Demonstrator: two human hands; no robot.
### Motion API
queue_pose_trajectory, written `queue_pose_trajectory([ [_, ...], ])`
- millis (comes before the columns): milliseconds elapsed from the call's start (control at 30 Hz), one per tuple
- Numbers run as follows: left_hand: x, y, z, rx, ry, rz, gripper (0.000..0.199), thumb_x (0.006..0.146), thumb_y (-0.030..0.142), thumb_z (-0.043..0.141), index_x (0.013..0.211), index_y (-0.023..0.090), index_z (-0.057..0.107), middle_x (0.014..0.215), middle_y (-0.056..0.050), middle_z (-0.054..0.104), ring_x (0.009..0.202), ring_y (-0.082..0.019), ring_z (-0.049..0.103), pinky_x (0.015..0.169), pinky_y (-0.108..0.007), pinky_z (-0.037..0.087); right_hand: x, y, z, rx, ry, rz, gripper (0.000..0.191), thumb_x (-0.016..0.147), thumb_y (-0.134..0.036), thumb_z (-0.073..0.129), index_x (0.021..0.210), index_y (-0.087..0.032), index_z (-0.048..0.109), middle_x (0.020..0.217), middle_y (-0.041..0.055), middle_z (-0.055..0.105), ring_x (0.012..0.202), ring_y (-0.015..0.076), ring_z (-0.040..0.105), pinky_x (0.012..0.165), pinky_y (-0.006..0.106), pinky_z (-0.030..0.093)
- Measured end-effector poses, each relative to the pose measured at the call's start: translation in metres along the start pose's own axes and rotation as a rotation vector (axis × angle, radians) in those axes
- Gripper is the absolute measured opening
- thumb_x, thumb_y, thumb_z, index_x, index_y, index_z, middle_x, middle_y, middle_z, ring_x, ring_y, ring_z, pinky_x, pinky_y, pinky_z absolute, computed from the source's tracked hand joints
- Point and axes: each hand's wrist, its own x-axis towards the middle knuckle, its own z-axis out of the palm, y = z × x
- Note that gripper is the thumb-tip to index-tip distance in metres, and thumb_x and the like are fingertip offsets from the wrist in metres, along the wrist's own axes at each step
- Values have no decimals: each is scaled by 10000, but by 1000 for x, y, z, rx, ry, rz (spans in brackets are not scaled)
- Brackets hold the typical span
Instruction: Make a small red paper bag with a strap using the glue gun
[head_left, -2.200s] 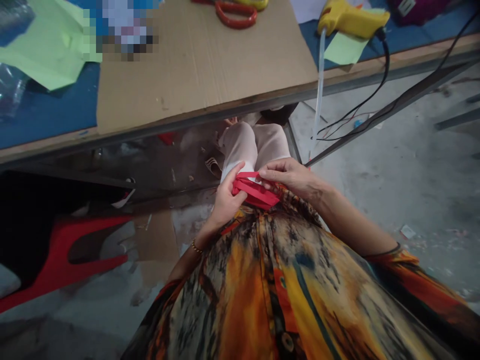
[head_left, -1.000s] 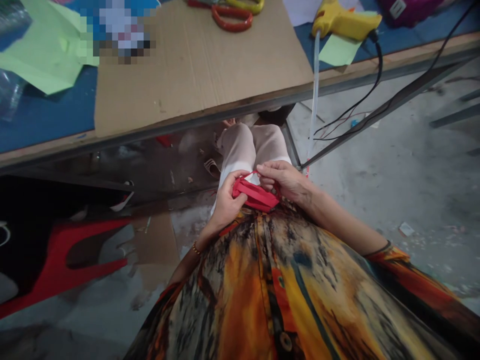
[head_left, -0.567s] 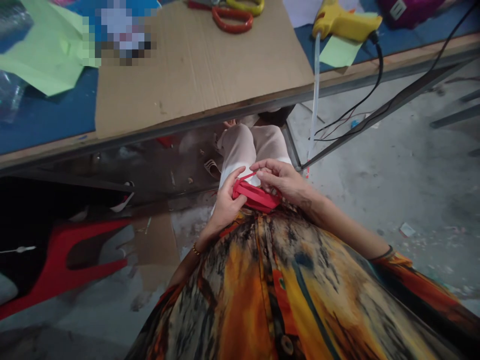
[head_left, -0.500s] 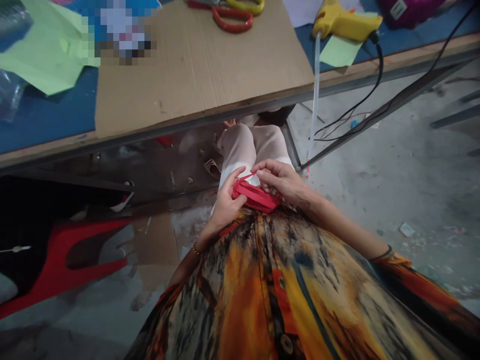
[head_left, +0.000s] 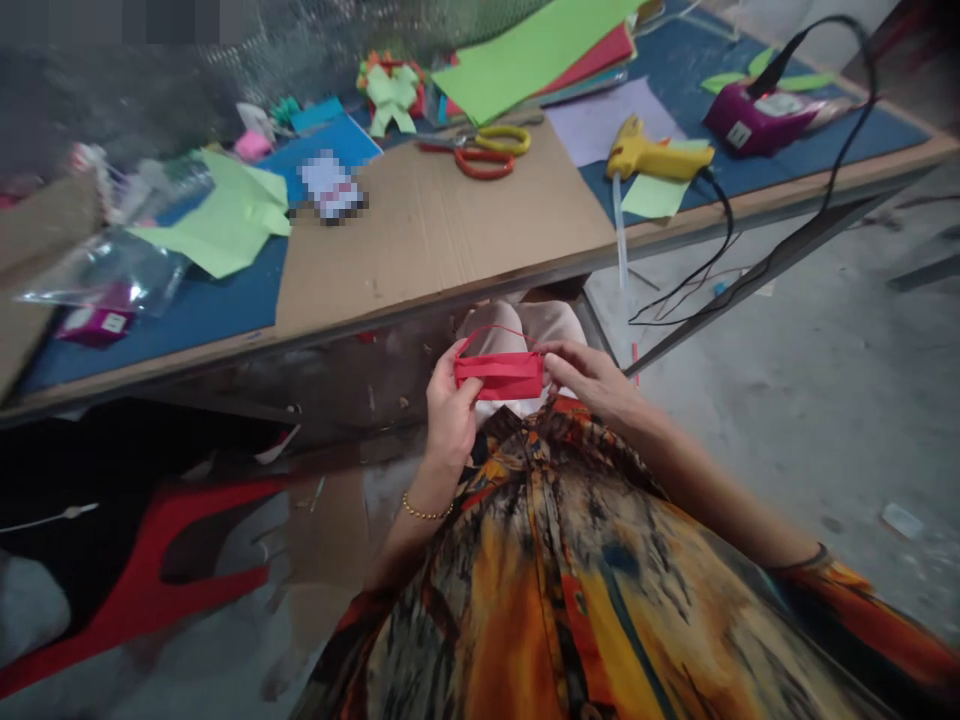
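A small red paper box-like piece (head_left: 501, 376) is held between my two hands above my lap, its long side facing me. My left hand (head_left: 451, 405) grips its left end, with the thumb pressed on the front. My right hand (head_left: 581, 372) pinches the right end with fingertips. A thin red strip (head_left: 495, 328) arches above the piece from one end toward the other, like a handle; whether its right end is attached or only pinched cannot be made out.
On the table a cardboard sheet (head_left: 442, 235) carries scissors (head_left: 487, 160) with red and yellow handles. To its right are a yellow glue gun (head_left: 660, 158), its black cord, and a purple device (head_left: 750, 118). Green paper (head_left: 225, 215) lies left. A red chair (head_left: 150, 560) stands lower left.
My hands have raised and levelled the red paper piece. The strip, earlier pulled taut by my right fingers, now curves over the top. The view has tilted up, showing more of the table.
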Motion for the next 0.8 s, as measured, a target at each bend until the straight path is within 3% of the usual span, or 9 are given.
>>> queue_pose_trajectory([
  [133, -5, 3, 14, 103, 25, 116, 599, 779, 96, 647, 1361, 234, 622, 1444, -97, 686, 1291, -239, 688, 1152, -397, 554, 2, -5, 11, -10, 39, 19, 573, 831, -767, 759, 908, -201, 708, 775, 9, 660, 668, 145, 554, 610, 296, 473],
  [267, -18, 2, 24, 181, 1, 165, 612, 805, 80, 626, 1397, 236, 604, 1471, -92, 675, 1336, -250, 671, 1186, -405, 535, 4, -2, 19, 139, 124, 138, 562, 691, -722, 858, 792, -211, 646, 704, -12, 605, 649, 137, 525, 587, 280, 435],
  [433, -21, 0, 23, 157, -37, 116, 590, 800, 100, 645, 1377, 218, 615, 1451, -105, 687, 1274, -243, 692, 1110, -370, 569, 1, 2, 18, 219, 138, 215, 515, 604, -596, 948, 763, -210, 647, 674, -23, 611, 613, 121, 523, 566, 264, 422],
  [567, -20, -6, 20, 145, -57, 153, 537, 829, 219, 708, 1359, 224, 625, 1440, -109, 698, 1281, -263, 693, 1100, -380, 570, -3, -2, 15, 209, 141, 220, 478, 590, -555, 942, 769, -202, 673, 676, -30, 642, 609, 115, 547, 578, 257, 440],
  [800, -19, -15, 21, 273, 19, 240, 427, 891, 304, 691, 1309, 224, 654, 1334, -108, 736, 1222, -263, 702, 1096, -411, 547, -4, -6, 18, 194, 173, 229, 491, 569, -562, 950, 776, -201, 687, 684, -27, 655, 621, 119, 554, 592, 259, 463],
])
